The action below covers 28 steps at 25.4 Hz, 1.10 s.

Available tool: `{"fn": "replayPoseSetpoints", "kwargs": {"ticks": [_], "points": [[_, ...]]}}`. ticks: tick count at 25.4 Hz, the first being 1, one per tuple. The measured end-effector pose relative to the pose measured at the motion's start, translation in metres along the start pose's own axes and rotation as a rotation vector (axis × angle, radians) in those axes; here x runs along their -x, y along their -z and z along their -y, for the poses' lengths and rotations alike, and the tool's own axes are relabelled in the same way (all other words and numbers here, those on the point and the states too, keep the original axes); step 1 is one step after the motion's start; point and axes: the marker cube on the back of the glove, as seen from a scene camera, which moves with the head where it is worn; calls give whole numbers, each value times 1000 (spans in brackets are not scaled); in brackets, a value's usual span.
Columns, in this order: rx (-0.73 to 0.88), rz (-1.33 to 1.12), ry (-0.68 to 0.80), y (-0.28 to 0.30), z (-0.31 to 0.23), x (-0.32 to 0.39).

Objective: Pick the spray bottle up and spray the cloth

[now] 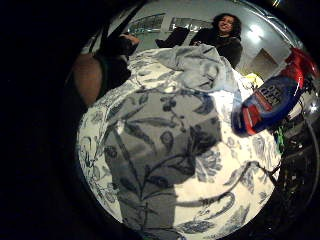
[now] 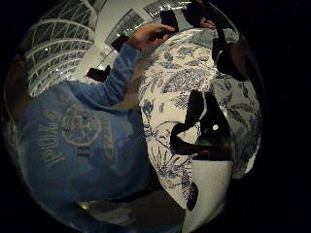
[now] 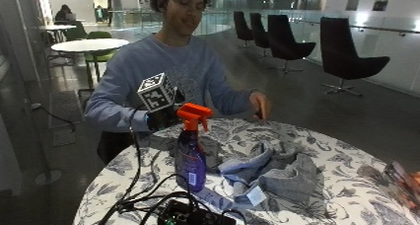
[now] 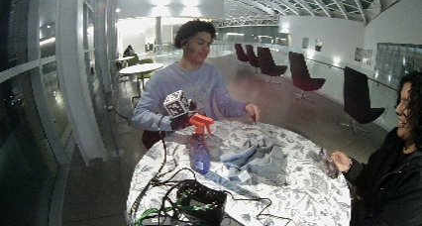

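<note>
The task is sitting at its very start, as far as these views show. The spray bottle (image 3: 190, 158) is standing upright on the table (image 3: 341, 166), its long axis vertical, and nothing suggests it is being lifted. The gloved right hand (image 3: 164, 117) is hovering just behind and beside the bottle's orange trigger head (image 3: 194, 114), near it but seemingly not closed on it. Whether the fingers are spread or curled I cannot tell, since the outside views show only the back of the glove and the palm views are looking across the table rather than at a held object. In the little-finger-side palm view the bottle (image 1: 270, 102) is appearing off to one side, apart from the palm.

The nozzle of the trigger head is pointing away from the gloved hand, toward the grey-blue cloth (image 3: 279, 173), which is lying crumpled on the table just beyond the bottle. That heading already suits the spray.

The bare left hand (image 3: 259, 105) is resting at the table's far edge, well apart from the bottle.

Still to do, by my reading: gripping the neck, lifting, aiming at the cloth and squeezing the trigger.
</note>
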Motion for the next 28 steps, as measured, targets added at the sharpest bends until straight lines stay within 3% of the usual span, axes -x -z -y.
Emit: {"fn": "replayPoseSetpoints", "kwargs": {"ticks": [18,28], "points": [[39,11,-86,16,-1,-16],[-46,282,-309,38,-21,-64]]}}
